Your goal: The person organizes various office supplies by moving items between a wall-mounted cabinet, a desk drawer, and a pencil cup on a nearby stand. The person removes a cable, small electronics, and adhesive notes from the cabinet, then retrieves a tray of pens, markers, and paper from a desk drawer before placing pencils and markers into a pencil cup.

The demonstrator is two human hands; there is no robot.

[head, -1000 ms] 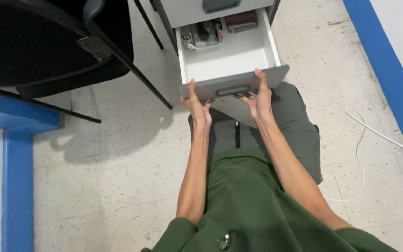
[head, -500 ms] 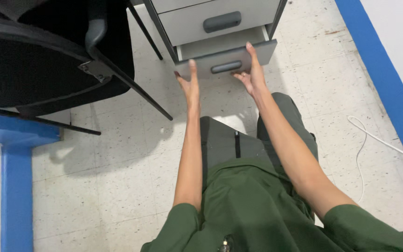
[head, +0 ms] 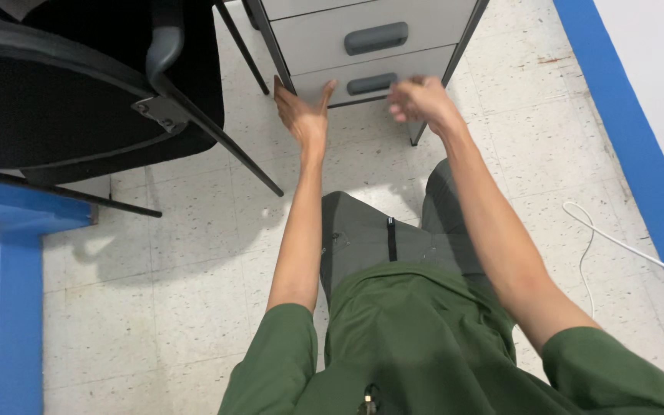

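My left hand (head: 301, 111) lies flat and open against the bottom drawer (head: 370, 81), which sits flush in the grey cabinet (head: 370, 34) straight ahead. My right hand (head: 418, 98), loosely curled and empty, hovers just off its right end, slightly farther away.

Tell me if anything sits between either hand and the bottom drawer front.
Nothing visible does. The left hand lies flat against the left end of the bottom drawer, which looks shut flush with the cabinet. The right hand, blurred and loosely curled, hangs just in front of its right part, with only bare floor below. The chair stands off to the left.
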